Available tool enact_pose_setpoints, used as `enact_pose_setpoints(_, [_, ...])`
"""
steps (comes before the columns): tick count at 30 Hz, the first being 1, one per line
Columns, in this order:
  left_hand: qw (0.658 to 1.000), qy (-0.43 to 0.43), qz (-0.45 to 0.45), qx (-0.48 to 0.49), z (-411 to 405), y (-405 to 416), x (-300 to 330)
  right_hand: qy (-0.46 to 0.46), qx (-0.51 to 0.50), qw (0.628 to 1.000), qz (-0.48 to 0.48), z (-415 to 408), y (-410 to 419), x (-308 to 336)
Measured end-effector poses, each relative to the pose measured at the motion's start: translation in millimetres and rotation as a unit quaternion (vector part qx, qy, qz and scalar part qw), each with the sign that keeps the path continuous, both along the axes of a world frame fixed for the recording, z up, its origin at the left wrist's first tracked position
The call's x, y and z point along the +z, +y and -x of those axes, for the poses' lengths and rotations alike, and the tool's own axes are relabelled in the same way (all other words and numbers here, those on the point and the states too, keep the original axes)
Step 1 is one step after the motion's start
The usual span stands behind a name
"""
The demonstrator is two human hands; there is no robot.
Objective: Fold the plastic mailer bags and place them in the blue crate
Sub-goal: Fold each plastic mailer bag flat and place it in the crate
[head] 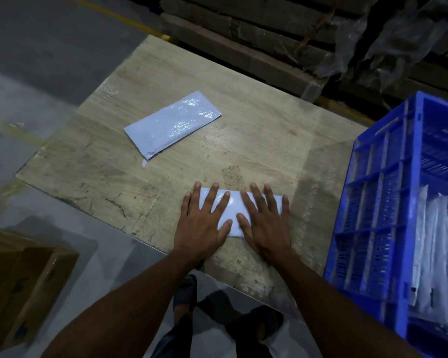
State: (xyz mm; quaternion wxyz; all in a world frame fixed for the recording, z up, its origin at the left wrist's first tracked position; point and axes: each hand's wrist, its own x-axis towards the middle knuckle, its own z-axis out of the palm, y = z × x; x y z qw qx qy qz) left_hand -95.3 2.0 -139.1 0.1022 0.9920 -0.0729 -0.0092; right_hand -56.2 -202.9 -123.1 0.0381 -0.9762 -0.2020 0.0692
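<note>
Setting: dim warehouse floor, worn wooden table, stacked cardboard behind.
Head view, hands: left hand and right hand flat, fingers spread, pressing folded mailer bag near the front edge, likely to set the crease.
Second mailer: well apart, mid-table, waiting.
Blue crate: just right of table, bags already inside.
Room: bare tabletop between hands and crate; cardboard box low left.

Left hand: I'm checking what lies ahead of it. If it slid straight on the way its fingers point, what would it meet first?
Bare table first; the left hand points right of the other mailer bag, probably missing it.
</note>
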Motion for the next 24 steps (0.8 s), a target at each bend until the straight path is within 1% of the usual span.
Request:
enact_pose_setpoints(4, [1.000,0.008,0.000,-0.003,-0.5,0.5,-1.5,0.007,-0.001,1.000,0.006,0.1,0.1,-0.1])
enact_pose_setpoints(8, [1.000,-0.003,0.010,-0.005,0.3,1.1,-2.6,0.047,-0.015,0.998,-0.027,1.8,-7.3,3.7])
enact_pose_setpoints(10, [1.000,0.000,0.003,-0.018,-1.3,1.7,-3.6,0.052,0.008,0.998,-0.027,13.8,-17.8,7.6])
enact_pose_setpoints(12, [0.999,0.016,-0.003,-0.050,-9.2,8.8,-1.3,0.061,0.040,0.997,-0.004,25.1,-25.0,14.8])
enact_pose_setpoints(15, [0.993,0.033,-0.003,-0.114,-20.5,25.8,1.9,0.072,0.029,0.996,0.048,32.4,-25.0,22.6])
enact_pose_setpoints(17, [0.989,0.030,0.001,-0.144,-18.6,31.9,6.7,0.063,0.032,0.995,0.066,33.5,-18.3,32.4])
enact_pose_setpoints(18, [0.987,0.022,-0.004,-0.158,-15.7,33.3,8.0,0.050,0.033,0.996,0.066,34.0,-16.6,34.0])
enact_pose_setpoints(21, [0.984,0.004,-0.029,-0.175,-16.4,35.7,9.8,0.076,0.013,0.996,0.037,36.0,-11.0,43.2])
enact_pose_setpoints(22, [0.985,0.004,-0.030,-0.167,-18.6,35.4,10.7,0.050,0.023,0.998,0.023,39.7,-9.8,45.3])
enact_pose_setpoints(24, [0.988,0.018,-0.018,-0.153,-22.0,34.5,14.3,-0.048,0.104,0.993,0.015,52.4,-6.4,47.9])
